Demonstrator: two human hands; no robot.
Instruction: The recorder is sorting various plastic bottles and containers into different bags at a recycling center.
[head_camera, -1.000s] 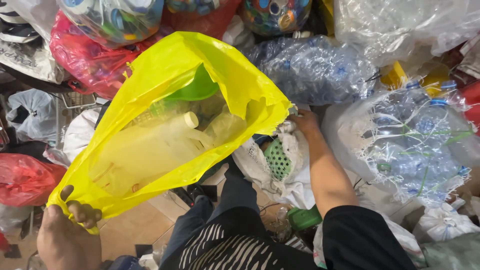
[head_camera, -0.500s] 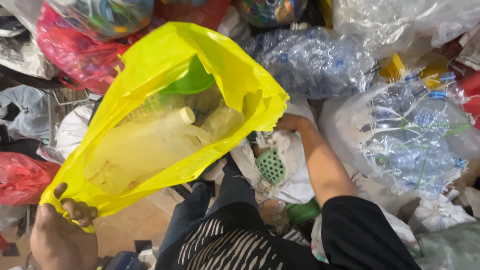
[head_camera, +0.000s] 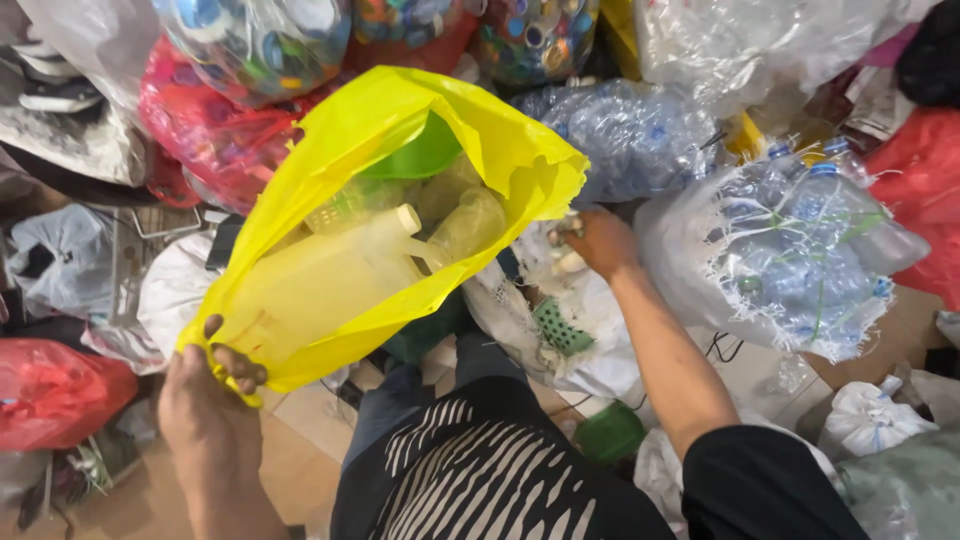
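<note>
My left hand (head_camera: 212, 395) grips the near rim of a big yellow plastic bag (head_camera: 330, 300) and holds it up, mouth open. Inside lie a large pale jug (head_camera: 330, 275) with a white cap, other pale bottles and a green plastic piece (head_camera: 425, 155). Just below the bag's far rim, my right hand (head_camera: 596, 240) reaches into a white sack (head_camera: 590, 340) and closes on a small pale object; what it is I cannot tell. A green mesh piece (head_camera: 558, 330) shows in that sack.
Sacks of crushed clear bottles (head_camera: 800, 250) stand at the right and behind (head_camera: 620, 130). Clear bags of coloured caps (head_camera: 250, 40) hang at the top. Red bags (head_camera: 55, 390) sit left. My striped trousers (head_camera: 480, 470) fill the bottom middle, above a tiled floor.
The right hand has come out from behind the bag's far rim and moved right and down into the white sack. The yellow bag stays held up by the left hand.
</note>
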